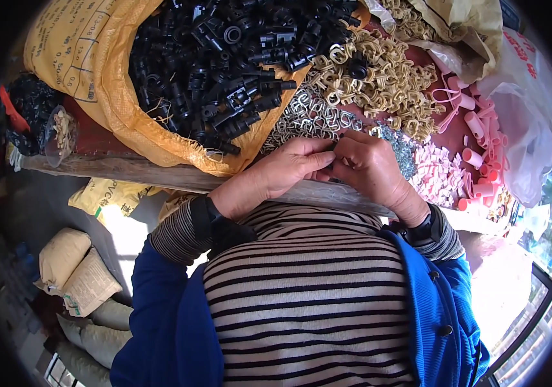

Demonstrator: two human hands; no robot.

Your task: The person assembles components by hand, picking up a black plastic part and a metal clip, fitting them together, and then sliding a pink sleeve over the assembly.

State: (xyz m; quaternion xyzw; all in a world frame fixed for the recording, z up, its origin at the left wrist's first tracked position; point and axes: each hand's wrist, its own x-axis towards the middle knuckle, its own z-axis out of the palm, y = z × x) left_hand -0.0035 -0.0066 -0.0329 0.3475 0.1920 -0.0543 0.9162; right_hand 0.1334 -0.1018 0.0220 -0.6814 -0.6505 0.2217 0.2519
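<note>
My left hand (pixel 289 166) and my right hand (pixel 371 166) meet at the front edge of the table, fingertips pinched together. Whatever they hold is small and hidden by the fingers. Just beyond them lies a heap of silvery bent metal hooks (pixel 308 117). Small grey-green pieces (pixel 400 149) and pale pink plastic pieces (pixel 440 169) are piled by my right hand. Farther back sits a mound of beige plastic clips (pixel 385 80). Black plastic fittings (pixel 224 64) spill from an open yellow woven sack (pixel 118 122) to the left of the clips.
Pink tubes (pixel 482 155) lie at the right, beside a white plastic bag (pixel 534 122). A clear cup of small beige bits (pixel 62 135) stands at the left. The table has a wooden front edge (pixel 166 173). Filled sacks (pixel 79 271) rest on the floor at lower left.
</note>
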